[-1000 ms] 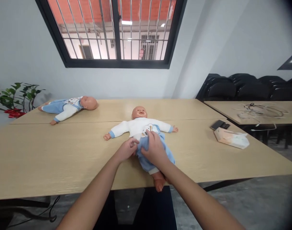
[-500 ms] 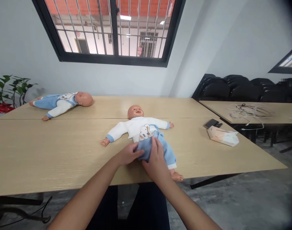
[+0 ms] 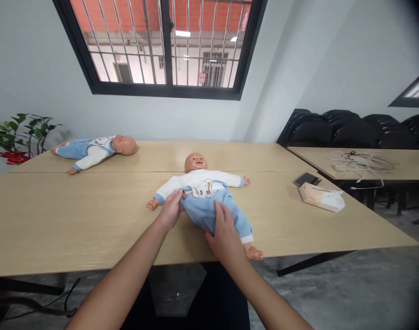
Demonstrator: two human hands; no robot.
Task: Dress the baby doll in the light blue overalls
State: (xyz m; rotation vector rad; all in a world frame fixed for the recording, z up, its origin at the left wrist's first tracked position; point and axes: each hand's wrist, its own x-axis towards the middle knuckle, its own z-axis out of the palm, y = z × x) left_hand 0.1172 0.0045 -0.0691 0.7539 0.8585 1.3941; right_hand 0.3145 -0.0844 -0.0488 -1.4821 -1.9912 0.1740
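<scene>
A baby doll [image 3: 196,162] lies face up, arms spread, in a white long-sleeved top and blue overalls [image 3: 204,212]. The overalls have a white animal face [image 3: 204,189] on the bib. My left hand [image 3: 171,210] pinches the overalls' edge at the doll's waist, close to its outstretched hand [image 3: 152,204]. Over the lower part of the overalls, my right hand [image 3: 226,231] is closed on the blue cloth, thumb and fingers bent around it. One bare foot [image 3: 253,253] sticks out from the white cuff; the other leg's end is hidden by my right hand.
A second doll [image 3: 92,150] in similar clothes lies at the back left, near a potted plant [image 3: 20,135]. On the right are a dark phone [image 3: 307,179] and a tissue pack [image 3: 321,197]. Cables [image 3: 362,162] lie on another table [image 3: 412,160]; stacked black chairs [image 3: 354,133] stand behind.
My left hand has moved up and left, drawing the overalls' side outward, so the bib now spreads wider across the doll's front. My right hand has stayed nearly in place.
</scene>
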